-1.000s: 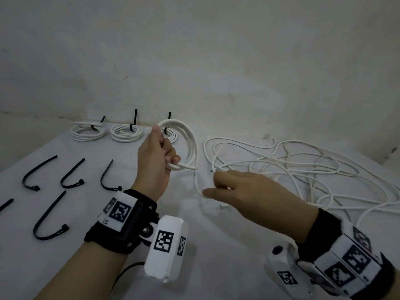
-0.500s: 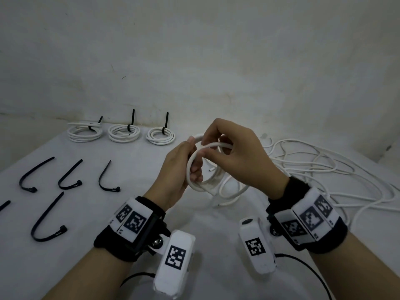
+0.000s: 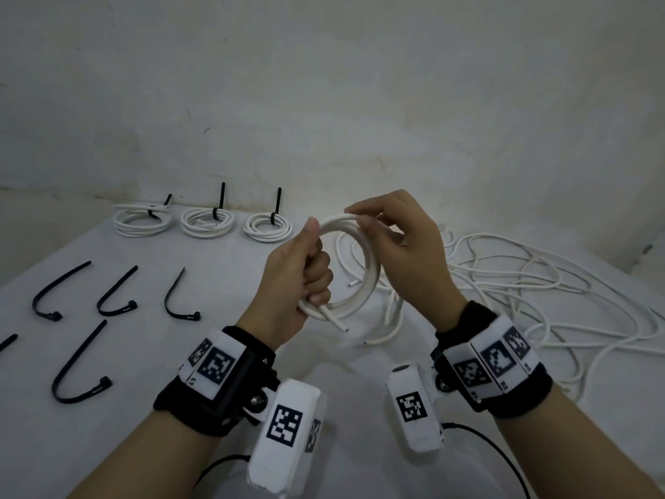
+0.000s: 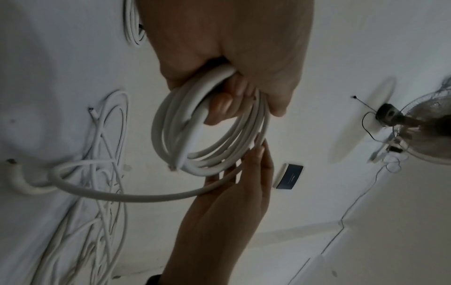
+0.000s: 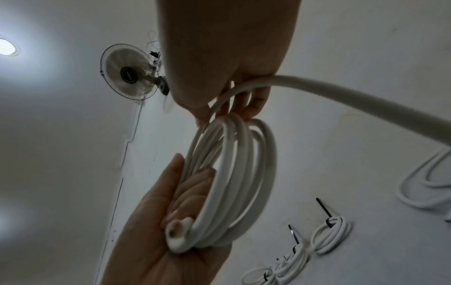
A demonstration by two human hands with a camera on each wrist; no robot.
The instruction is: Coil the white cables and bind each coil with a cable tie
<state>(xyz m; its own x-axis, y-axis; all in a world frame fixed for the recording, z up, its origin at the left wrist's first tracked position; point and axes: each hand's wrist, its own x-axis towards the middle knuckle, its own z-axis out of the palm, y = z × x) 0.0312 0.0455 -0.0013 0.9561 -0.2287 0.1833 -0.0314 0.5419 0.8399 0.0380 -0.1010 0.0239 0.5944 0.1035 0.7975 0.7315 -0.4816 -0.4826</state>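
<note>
Left hand [image 3: 298,282] grips cable coil [image 3: 363,279]; right hand [image 3: 406,253] apparently pinches its top strand.

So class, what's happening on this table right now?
A person is winding a white cable into a coil held above the table. The left hand grips the bundled loops on one side, while the right hand pinches the strand at the top, laying on another turn. Three finished coils, each bound with a black tie, lie along the back edge. Loose black cable ties wait on the left, and a tangle of uncoiled cable sprawls on the right.
</note>
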